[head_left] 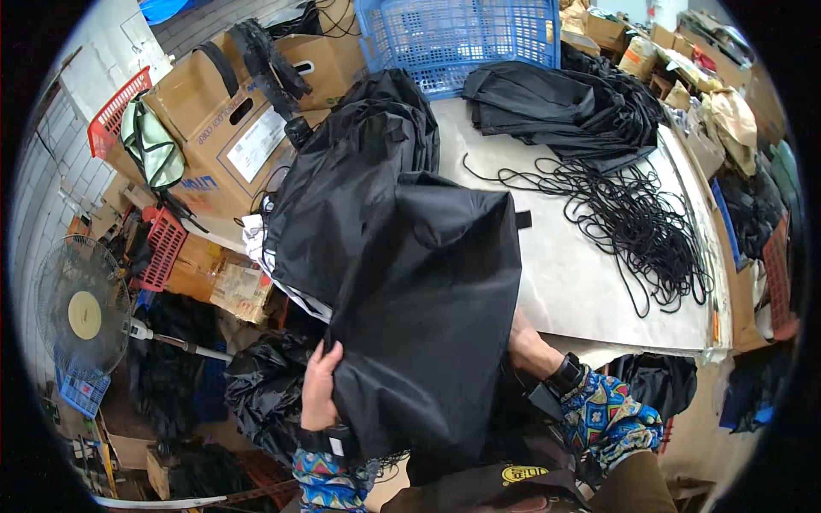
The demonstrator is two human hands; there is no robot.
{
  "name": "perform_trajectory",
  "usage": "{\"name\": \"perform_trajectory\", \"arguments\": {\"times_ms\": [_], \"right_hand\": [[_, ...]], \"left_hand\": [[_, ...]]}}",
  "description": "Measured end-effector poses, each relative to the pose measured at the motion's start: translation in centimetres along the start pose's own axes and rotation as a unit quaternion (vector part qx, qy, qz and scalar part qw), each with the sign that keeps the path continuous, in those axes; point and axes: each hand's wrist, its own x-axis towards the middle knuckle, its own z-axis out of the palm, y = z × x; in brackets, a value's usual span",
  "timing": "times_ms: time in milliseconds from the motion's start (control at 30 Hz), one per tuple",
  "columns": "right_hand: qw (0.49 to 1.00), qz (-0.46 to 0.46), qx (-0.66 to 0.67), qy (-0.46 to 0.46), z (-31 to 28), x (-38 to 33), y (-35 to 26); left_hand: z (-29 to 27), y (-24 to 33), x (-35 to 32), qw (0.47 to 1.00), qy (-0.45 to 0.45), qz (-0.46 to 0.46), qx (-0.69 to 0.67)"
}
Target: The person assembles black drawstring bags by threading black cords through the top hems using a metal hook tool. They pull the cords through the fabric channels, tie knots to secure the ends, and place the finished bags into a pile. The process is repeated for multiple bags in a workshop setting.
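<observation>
A wide sheet of smooth black fabric [428, 299] hangs over the table's front edge toward my lap, a small black tab [523, 220] showing at its right side. My left hand [321, 385] grips its left edge, thumb on top and fingers folded behind. At the right edge is my right hand [532, 349], its fingers hidden behind the fabric. Under and beyond the sheet lies a heap of similar black fabric [342, 188], with some white material [256, 239] along its left side.
A tangle of black cord [637, 227] and folded black fabric [556, 111] lie on the pale tabletop [564, 291]. Behind stands a blue plastic crate [453, 43]. Cardboard boxes [214, 137] and a fan [84, 315] are at left; cluttered shelving [727, 128] is at right.
</observation>
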Motion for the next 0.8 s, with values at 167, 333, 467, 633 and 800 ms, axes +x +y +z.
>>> {"name": "perform_trajectory", "arguments": {"times_ms": [167, 333, 467, 633, 800], "right_hand": [[0.985, 0.032, 0.16, -0.056, -1.2, 0.7, 3.0], [0.993, -0.073, -0.002, -0.09, -3.3, -0.9, 7.0], [0.953, -0.146, -0.243, -0.103, 1.4, -4.6, -2.0], [0.944, -0.161, -0.288, 0.002, 0.8, -4.0, -4.1], [0.955, -0.167, -0.245, -0.024, -0.6, -3.5, -2.4]], "left_hand": [[-1.4, -5.2, 3.0, 0.932, 0.089, 0.197, 0.291], [2.0, -4.4, 4.0, 0.94, -0.007, 0.152, 0.304], [-0.1, 0.4, 2.4, 0.869, 0.1, 0.316, 0.368], [0.6, 10.5, 11.4, 0.852, 0.133, 0.356, 0.361], [0.1, 14.3, 20.8, 0.438, 0.374, 0.45, 0.683]]}}
